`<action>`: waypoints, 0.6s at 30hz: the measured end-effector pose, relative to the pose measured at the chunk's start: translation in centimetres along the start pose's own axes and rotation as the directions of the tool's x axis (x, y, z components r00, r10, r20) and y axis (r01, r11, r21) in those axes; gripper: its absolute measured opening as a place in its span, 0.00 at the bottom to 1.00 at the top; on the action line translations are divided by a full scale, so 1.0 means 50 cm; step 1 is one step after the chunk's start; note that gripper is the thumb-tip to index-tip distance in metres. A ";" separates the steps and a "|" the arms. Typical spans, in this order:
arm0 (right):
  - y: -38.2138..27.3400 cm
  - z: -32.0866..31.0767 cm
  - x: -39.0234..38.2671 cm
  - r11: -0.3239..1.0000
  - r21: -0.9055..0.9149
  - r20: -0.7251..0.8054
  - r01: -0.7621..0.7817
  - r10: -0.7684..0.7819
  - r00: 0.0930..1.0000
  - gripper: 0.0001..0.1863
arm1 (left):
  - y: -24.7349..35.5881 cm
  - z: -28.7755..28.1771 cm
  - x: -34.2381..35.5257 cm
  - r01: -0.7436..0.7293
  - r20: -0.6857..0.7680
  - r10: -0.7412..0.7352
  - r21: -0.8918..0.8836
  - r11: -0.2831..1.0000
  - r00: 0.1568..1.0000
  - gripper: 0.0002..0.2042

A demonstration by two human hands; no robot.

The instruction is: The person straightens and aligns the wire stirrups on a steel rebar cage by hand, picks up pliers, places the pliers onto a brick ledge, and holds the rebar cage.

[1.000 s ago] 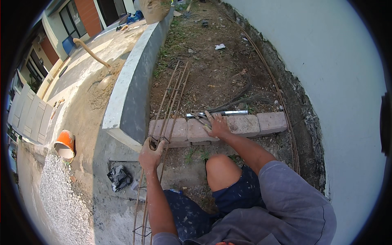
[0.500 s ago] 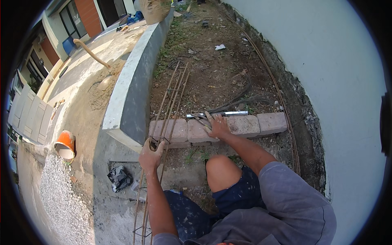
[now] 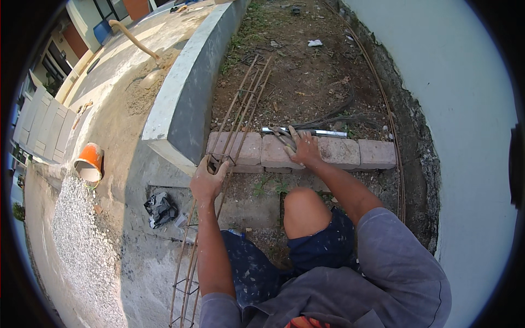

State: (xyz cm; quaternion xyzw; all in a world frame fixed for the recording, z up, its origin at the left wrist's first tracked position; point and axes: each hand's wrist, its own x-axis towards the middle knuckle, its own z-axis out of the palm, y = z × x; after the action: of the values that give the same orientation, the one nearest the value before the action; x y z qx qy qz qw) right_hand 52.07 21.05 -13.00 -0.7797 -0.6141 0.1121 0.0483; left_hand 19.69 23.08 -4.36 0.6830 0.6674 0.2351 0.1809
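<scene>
A long steel rebar cage [image 3: 239, 123], thin bars tied with small square stirrups, runs from beside my left leg up across the block row. My left hand [image 3: 206, 181] is closed around its bars at the near edge of the blocks, thumb and fingers apart across a stirrup. My right hand [image 3: 306, 150] rests over the pale concrete blocks [image 3: 339, 152], its fingers on a grey metal hand tool that looks like pincers [image 3: 283, 136]. The fingers partly hide that tool. Just beyond lies a shiny metal tube [image 3: 331, 133], along the far edge of the blocks.
A low painted wall [image 3: 183, 93] stands left of the cage, and a tall white wall [image 3: 470, 164] rises on the right. Loose dark wire [image 3: 344, 117] and long rods [image 3: 391, 123] lie on the soil. An orange bucket [image 3: 90, 158], gravel [image 3: 82, 240] and a black plastic bag [image 3: 160, 209] are at left.
The view has tilted, so the scene sits lower-set blocks higher and slightly right in the picture. Both hands keep nearly the same places on the cage and the pincers.
</scene>
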 end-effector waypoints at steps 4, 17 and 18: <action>0.000 0.010 -0.001 0.996 -0.085 -0.147 0.017 -0.029 0.989 0.45 | 0.005 -0.003 0.003 -0.013 -0.004 0.013 -0.004 1.000 1.000 0.35; -0.007 -0.017 -0.009 1.000 0.004 -0.023 0.007 -0.007 1.000 0.46 | -0.002 0.003 0.003 -0.002 0.008 0.002 0.000 1.000 1.000 0.35; -0.006 -0.017 -0.009 1.000 -0.016 -0.013 -0.005 0.005 1.000 0.46 | -0.002 0.003 0.004 -0.008 -0.002 0.008 -0.013 1.000 1.000 0.35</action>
State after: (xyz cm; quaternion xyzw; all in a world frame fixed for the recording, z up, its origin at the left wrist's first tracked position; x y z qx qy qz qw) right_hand 51.85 20.72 -12.08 -0.7822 -0.6129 0.1025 0.0457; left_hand 19.69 23.29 -4.50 0.6844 0.6632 0.2409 0.1836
